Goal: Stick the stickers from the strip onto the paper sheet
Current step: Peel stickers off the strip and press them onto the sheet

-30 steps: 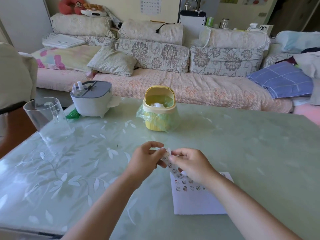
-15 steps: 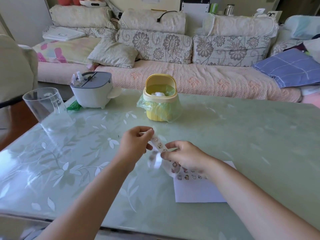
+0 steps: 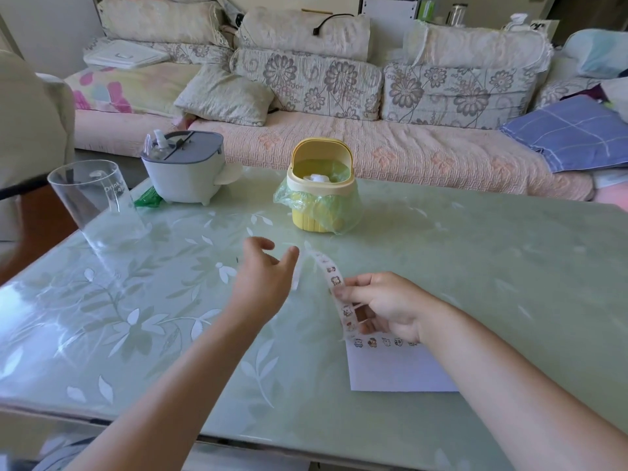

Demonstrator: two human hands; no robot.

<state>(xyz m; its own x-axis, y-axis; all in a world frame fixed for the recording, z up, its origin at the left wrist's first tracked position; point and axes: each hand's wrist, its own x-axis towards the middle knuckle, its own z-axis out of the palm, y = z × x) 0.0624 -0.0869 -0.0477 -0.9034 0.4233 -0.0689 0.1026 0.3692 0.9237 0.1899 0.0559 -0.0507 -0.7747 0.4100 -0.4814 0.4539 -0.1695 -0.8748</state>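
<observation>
Green glossy table [image 3: 136, 317]: leaf pattern, slick-looking. The head view is the only one I have, so everything below comes from it.
Strip [image 3: 334, 283]: thin white ribbon of small cartoon stickers [image 3: 336, 279], held up over the table. It curves away from the right hand toward the yellow bin, and its lower end hangs just above the paper's top left corner.
Right hand [image 3: 384, 304]: fingers curled, with thumb and fingertips pinching the strip about mid-length.
Left hand [image 3: 263, 283]: off the strip and just beside its far end, fingers spread and loose, gripping nothing I can make out.
Pale sliver [image 3: 296, 277]: hangs by the left thumb; I cannot tell whether it is stuck to it.
Paper sheet [image 3: 401, 372]: white, flat on the table under the right wrist. A sticker row [image 3: 384, 342] is already along its top edge, and it is bare below.
Handling, my read: the strip is near weightless and floppy, prone to curl and cling to itself, and easily creased. I'd hold the backing by its edges and lift each sticker by one corner, keeping the glue off my fingertips.
Paper, my read: light and likely to slide on the slick top, so I'd pin it with the free hand when pressing.
Also about: yellow bin [image 3: 321, 185] with a green liner, clear cup [image 3: 91, 198], grey-white appliance [image 3: 185, 171], sofa [image 3: 373, 147] behind.
</observation>
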